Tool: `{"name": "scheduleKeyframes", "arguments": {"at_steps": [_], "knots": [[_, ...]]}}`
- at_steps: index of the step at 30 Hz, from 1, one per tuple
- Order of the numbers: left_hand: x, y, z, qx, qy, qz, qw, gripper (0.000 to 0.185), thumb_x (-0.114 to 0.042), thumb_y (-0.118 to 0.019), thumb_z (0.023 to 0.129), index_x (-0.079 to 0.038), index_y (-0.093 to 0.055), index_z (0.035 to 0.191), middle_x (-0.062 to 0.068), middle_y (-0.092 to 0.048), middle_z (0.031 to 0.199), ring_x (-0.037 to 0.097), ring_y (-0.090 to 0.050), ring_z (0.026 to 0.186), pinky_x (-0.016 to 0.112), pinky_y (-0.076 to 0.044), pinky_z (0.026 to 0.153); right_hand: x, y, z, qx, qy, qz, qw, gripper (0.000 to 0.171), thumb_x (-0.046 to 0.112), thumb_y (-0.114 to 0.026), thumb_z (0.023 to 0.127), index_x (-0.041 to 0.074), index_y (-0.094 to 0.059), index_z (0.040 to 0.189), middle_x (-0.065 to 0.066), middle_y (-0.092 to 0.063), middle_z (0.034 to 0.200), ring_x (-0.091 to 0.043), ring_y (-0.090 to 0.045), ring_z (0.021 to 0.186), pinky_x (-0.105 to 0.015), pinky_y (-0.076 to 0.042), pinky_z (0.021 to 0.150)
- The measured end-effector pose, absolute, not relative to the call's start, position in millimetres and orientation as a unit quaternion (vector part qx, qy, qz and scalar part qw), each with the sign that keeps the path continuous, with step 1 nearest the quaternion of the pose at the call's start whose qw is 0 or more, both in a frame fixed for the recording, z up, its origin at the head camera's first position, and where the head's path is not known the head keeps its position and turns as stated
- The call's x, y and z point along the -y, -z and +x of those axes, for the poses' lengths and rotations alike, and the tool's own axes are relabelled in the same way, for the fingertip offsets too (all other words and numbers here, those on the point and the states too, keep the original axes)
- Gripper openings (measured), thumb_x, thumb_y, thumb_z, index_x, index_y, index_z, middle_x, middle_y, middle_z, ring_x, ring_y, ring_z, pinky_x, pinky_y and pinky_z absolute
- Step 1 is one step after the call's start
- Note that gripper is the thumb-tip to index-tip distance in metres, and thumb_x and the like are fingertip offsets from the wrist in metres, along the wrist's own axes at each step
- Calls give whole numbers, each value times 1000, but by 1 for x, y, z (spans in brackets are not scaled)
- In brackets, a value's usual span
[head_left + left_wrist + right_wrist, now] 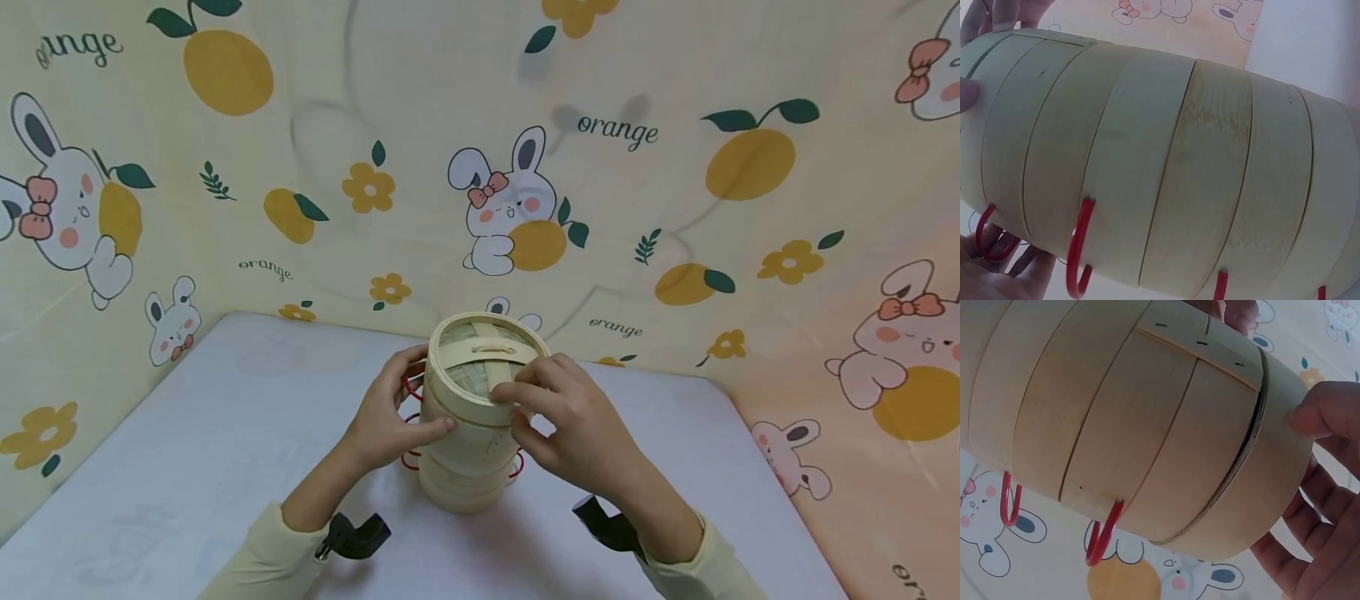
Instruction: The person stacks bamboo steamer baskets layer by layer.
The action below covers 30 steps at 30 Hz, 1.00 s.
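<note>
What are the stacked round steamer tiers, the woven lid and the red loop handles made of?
Stacked round steamer tiers: likely bamboo or thin wood, unvarnished matte; the wrist views show pale bent strips with grain and overlapping seams.
Woven lid: looks like bamboo too, with plaited strips on top.
Red loop handles: thin, glossy; probably coated wire or plastic, cannot tell which.

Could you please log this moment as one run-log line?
left hand: holds side of stacked round bamboo steamer | right hand: grips its woven lid rim | red wire handles | white table
</note>
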<state>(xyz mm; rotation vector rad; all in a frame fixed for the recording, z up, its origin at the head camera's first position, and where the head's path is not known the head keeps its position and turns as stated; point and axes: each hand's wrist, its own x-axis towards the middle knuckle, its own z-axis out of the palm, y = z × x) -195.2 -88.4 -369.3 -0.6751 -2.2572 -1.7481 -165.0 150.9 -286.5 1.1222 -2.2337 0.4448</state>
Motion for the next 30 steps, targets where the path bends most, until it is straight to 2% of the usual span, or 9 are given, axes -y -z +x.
{"name": "scheduleKeyframes", "arguments": {"at_steps": [12, 30], "knots": [[89, 370, -197, 754, 602, -240, 105, 82, -15, -80, 73, -9, -37, 143, 11, -45, 141, 29, -46, 130, 53, -39, 107, -149, 290, -166, 843, -174, 418, 291, 31, 2, -70, 72, 22, -72, 96, 6, -58, 87, -10, -49, 83, -27, -43, 68], [90, 372, -198, 761, 593, -237, 108, 82, -18, -80, 74, -11, -37, 144, 9, -45, 141, 28, -44, 130, 55, -37, 108, -146, 292, -165, 837, -172, 420, 306, 31, 5, -73, 70, 20, -72, 98, 4, -60, 88, -13, -50, 82, -30, -44, 71]]}}
